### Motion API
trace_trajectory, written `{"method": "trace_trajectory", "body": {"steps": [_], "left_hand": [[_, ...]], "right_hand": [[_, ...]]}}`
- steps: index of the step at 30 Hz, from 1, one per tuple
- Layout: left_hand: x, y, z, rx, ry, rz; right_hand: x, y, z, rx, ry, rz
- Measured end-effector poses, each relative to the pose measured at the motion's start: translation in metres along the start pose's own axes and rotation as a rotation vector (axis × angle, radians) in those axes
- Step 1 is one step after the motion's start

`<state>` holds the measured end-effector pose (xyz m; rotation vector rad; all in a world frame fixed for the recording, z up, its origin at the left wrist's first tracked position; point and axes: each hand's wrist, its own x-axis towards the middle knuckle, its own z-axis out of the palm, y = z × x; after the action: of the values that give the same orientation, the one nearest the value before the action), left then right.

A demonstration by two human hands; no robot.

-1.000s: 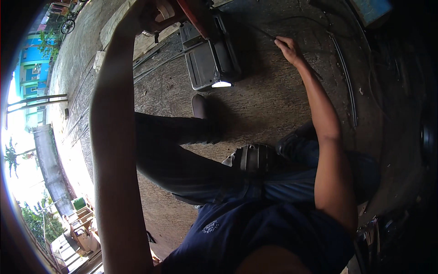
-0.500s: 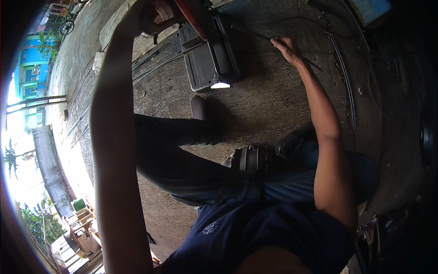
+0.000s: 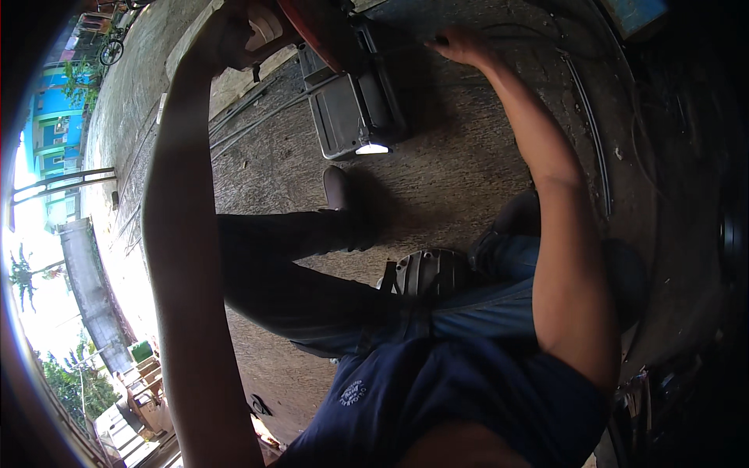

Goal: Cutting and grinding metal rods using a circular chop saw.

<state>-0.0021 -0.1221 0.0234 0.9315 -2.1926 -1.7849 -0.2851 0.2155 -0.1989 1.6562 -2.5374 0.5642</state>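
Red along its upper arm, a machine (image 3: 316, 31) stands on a dark, box-like base (image 3: 337, 117) at the top of the view, a bright patch (image 3: 372, 149) of light at its near end. Just to its right, the thumb and fingers of my right hand (image 3: 466, 48) are drawn together on a slim dark rod (image 3: 409, 48), faint in the shadow and pointing toward the machine. My right forearm angles up and leftward from a slightly bent elbow. At the machine's left side is my left hand (image 3: 228, 43), deep in shade; whether its fingers are clenched or loose, I cannot tell. That arm reaches almost straight out. Nearer me, my left shoe (image 3: 335, 187) rests on the rough brown floor (image 3: 445, 179), with a ribbed casing (image 3: 429, 271) between my legs. Slim bars (image 3: 591, 118) lie at right; at far left, a bicycle (image 3: 111, 51) stands outdoors.
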Motion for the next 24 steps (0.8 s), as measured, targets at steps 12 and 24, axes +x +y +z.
{"method": "trace_trajectory", "body": {"steps": [12, 24], "left_hand": [[-0.008, 0.004, 0.023, 0.079, 0.047, 0.008], [-0.007, 0.002, 0.01, 0.079, 0.04, -0.004]], "right_hand": [[0.006, -0.001, 0.006, 0.087, -0.037, -0.056], [-0.009, -0.018, -0.008, 0.06, 0.0, -0.068]]}}
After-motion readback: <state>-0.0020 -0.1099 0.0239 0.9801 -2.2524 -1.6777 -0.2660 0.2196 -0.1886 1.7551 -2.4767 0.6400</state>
